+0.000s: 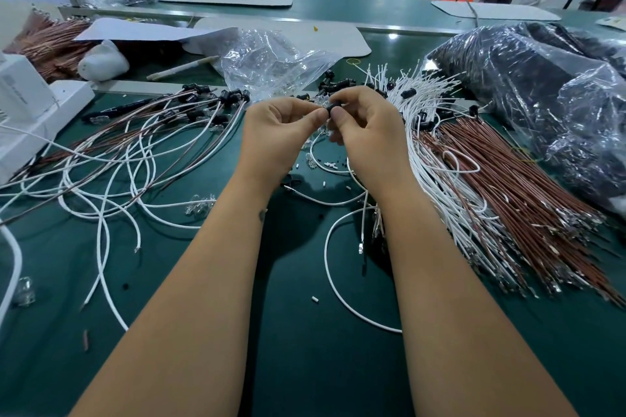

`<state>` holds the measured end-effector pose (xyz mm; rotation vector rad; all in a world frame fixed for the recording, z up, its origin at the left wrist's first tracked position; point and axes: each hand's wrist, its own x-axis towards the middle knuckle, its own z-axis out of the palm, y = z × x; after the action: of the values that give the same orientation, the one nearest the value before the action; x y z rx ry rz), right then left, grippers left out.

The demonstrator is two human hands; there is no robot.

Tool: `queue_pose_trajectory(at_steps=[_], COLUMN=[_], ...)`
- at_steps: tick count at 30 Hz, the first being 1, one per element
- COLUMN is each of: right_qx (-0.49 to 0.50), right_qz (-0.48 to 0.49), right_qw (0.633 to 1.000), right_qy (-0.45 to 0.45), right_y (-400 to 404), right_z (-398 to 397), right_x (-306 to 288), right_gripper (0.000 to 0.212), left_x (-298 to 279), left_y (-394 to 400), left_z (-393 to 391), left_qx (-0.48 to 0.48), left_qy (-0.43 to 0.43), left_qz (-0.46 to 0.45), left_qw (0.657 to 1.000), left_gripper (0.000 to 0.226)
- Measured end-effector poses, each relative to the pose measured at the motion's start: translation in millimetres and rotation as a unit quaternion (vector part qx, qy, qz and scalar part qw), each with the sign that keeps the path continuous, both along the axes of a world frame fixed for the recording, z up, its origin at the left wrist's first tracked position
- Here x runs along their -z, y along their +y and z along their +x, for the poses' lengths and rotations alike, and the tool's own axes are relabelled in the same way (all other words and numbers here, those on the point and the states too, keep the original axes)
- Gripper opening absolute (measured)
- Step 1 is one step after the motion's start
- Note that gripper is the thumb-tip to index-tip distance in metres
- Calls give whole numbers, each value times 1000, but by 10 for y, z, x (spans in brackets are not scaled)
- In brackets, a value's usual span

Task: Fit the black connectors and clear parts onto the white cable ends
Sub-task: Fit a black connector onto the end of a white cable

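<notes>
Both hands meet above the middle of the green mat. My right hand (367, 127) pinches a small black connector (335, 108) between thumb and fingers. My left hand (279, 127) pinches at the connector's left end, where a clear part may sit, though it is too small to tell. A white cable (330, 267) loops down from under my right hand. Loose black connectors (328, 83) lie just behind the hands. Cables with black connectors on them (216, 100) fan out at the left.
A bundle of white cables (430, 132) and brown wires (515, 193) lies at the right. A dark plastic bag (542, 91) sits far right, a clear bag (271, 61) behind the hands. White boxes (30, 101) stand at the left edge. Small clear parts (200, 205) dot the mat (305, 366).
</notes>
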<state>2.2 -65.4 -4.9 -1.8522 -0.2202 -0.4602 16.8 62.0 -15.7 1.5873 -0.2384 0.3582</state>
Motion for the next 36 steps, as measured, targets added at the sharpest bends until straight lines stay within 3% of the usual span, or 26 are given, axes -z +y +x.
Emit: queue_pose_trajectory(at_steps=[5, 14, 20, 27, 36], right_qx=[-31, -35, -45, -9, -21], right_qz=[90, 146, 108, 114, 99], right_qw=[995, 986, 991, 990, 991], right_qy=[35, 69, 70, 80, 89], right_y=[-24, -23, -30, -32, 24], right_z=[7, 49, 63, 66, 59], right_x=[-19, 31, 52, 71, 108], right_gripper=[16, 17, 7, 13, 16], left_x=[-12, 10, 24, 58, 53], left_y=[-26, -2, -1, -21, -37], left_z=[-24, 9, -12, -23, -61], left_qx=[41, 39, 15, -62, -40], left_qy=[20, 55, 23, -13, -11], left_qz=[-10, 12, 40, 136, 117], left_qw=[999, 998, 999, 989, 992], left_gripper=[5, 11, 11, 7, 7])
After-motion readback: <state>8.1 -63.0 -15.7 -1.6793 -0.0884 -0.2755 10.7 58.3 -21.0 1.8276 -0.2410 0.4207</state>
